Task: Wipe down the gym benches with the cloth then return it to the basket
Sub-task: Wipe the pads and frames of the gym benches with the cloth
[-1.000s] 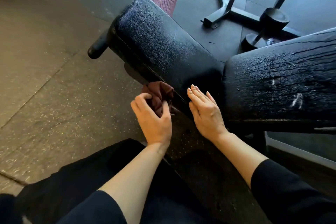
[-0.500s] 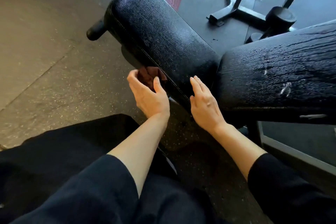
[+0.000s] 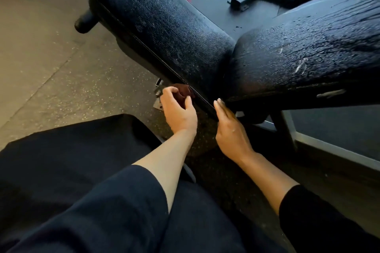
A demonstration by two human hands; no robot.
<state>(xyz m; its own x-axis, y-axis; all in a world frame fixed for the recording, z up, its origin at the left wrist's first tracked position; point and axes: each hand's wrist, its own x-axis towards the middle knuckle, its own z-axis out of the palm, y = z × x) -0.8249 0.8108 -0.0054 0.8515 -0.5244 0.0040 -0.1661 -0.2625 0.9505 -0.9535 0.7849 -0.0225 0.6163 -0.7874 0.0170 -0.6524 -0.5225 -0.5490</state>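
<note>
Left hand (image 3: 179, 111) grips cloth (image 3: 182, 93), seemingly against bench (image 3: 164, 26).

The scene is dim, with soft daylight falling from the upper left and brightening the floor (image 3: 47, 51) on that side. Wet sheen and pale glare streak the black seat pad (image 3: 164, 26) and the backrest pad (image 3: 308, 47). Deep shadow fills the space beneath the pads, where the dark cloth (image 3: 182, 91) is hard to make out. Wide-angle distortion bends lines toward the edges. Focus is fairly sharp, slightly soft at the margins.
</note>
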